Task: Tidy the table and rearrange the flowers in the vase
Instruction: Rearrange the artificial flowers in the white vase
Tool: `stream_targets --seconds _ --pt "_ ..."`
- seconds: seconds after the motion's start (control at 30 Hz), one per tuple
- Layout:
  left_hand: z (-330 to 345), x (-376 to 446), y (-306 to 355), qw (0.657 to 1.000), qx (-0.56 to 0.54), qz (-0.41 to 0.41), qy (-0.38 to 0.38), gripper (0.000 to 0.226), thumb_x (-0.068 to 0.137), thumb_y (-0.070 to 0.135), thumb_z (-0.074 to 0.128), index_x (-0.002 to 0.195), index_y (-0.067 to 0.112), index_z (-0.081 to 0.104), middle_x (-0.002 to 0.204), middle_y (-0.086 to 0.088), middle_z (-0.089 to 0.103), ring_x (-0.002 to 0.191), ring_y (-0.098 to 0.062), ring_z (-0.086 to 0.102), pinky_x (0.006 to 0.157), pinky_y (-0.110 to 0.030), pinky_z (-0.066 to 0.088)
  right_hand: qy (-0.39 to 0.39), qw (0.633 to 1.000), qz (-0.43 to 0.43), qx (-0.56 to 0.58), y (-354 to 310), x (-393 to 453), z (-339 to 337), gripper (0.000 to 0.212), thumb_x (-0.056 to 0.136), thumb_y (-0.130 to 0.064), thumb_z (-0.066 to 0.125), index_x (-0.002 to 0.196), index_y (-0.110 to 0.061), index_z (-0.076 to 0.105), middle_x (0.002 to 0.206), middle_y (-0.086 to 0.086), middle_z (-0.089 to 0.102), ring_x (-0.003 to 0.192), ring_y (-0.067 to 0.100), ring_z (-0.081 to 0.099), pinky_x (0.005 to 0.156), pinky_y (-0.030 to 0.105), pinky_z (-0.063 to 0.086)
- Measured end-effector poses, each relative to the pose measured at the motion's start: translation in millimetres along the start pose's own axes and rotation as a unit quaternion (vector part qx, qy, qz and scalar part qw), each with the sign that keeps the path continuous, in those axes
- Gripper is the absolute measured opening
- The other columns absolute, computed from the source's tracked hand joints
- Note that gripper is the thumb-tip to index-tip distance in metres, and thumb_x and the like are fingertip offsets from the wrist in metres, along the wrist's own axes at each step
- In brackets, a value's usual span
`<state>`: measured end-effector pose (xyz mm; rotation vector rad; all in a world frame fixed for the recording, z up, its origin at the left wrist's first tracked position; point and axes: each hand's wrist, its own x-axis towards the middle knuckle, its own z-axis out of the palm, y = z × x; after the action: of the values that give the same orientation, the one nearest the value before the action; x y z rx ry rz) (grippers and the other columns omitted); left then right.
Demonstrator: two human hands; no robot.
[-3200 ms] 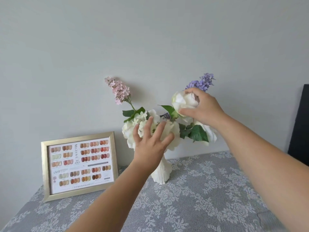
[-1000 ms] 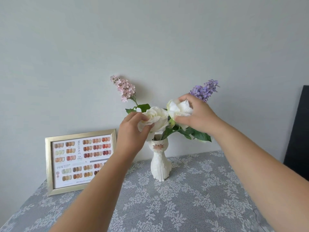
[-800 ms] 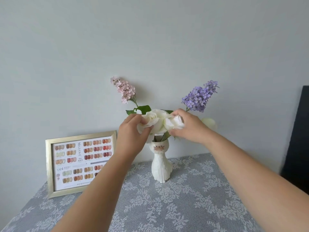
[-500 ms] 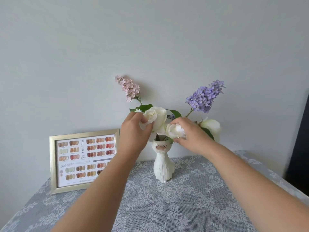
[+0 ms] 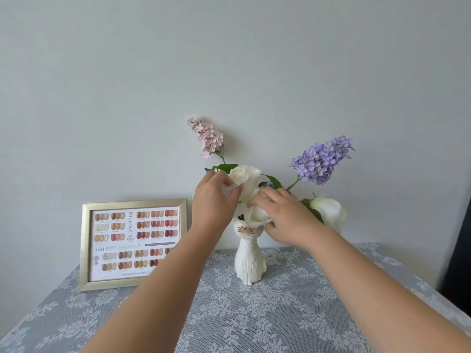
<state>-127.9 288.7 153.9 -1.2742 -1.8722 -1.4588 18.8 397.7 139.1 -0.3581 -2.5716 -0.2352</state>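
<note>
A white cat-shaped vase (image 5: 249, 258) stands on the lace tablecloth (image 5: 254, 314) near the wall. It holds a pink flower spike (image 5: 207, 137), a purple flower spike (image 5: 321, 159) and white roses. My left hand (image 5: 212, 203) grips the petals of the upper white rose (image 5: 248, 178). My right hand (image 5: 285, 217) holds a lower white rose (image 5: 257, 214) right at the vase's mouth. Another white rose (image 5: 328, 212) droops to the right, behind my right wrist.
A gold-framed colour chart (image 5: 132, 242) leans against the wall at the left. A dark object (image 5: 458, 256) stands at the right edge of the table. The table's right edge runs down the lower right.
My right hand has carried its white rose down and left to the vase's mouth. My left hand has kept its grip on the upper rose. The right-hand rose has come into view.
</note>
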Motion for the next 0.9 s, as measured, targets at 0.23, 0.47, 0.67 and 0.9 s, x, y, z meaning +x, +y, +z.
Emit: stream_targets --seconds 0.23,0.47,0.67,0.9 --pt "1 4 4 0.999 0.016 0.032 -0.031 0.017 0.086 0.028 0.070 0.088 0.012 0.066 0.093 -0.001 0.063 0.082 -0.021 0.058 0.071 -0.031 0.044 0.015 0.996 0.073 0.039 -21 24 -3 0.060 0.075 -0.021 0.066 0.122 -0.020 0.028 0.118 0.011 0.053 0.091 0.029 0.052 0.061 0.033 0.037" --pt "-19 2 -23 0.992 -0.052 0.069 -0.091 0.041 0.092 0.049 0.056 0.130 0.034 0.055 0.134 0.012 0.055 0.126 -0.011 0.046 0.102 -0.028 0.033 0.169 0.964 0.082 0.188 -18 1 6 0.041 0.081 -0.031 0.074 0.116 -0.020 0.055 0.121 0.001 0.050 0.096 0.020 0.059 0.078 0.037 0.052" --pt "-19 -5 -53 0.983 -0.136 -0.019 -0.120 0.043 0.087 0.060 0.046 0.130 0.058 0.043 0.145 0.010 0.040 0.139 -0.008 0.033 0.116 -0.049 0.027 0.211 0.958 0.068 0.183 -26 -5 15 0.028 0.089 -0.018 0.067 0.116 -0.014 0.068 0.119 0.005 0.058 0.108 0.018 0.057 0.088 0.022 0.043" --pt "-7 -7 -50 0.959 -0.204 -0.034 -0.196 0.033 0.094 0.050 0.045 0.123 0.063 0.049 0.129 0.032 0.048 0.128 0.007 0.043 0.108 -0.029 0.035 0.168 0.968 0.093 0.160 -33 5 15 0.024 0.092 -0.023 0.061 0.113 -0.015 0.069 0.109 0.002 0.059 0.104 0.021 0.053 0.086 0.035 0.046"
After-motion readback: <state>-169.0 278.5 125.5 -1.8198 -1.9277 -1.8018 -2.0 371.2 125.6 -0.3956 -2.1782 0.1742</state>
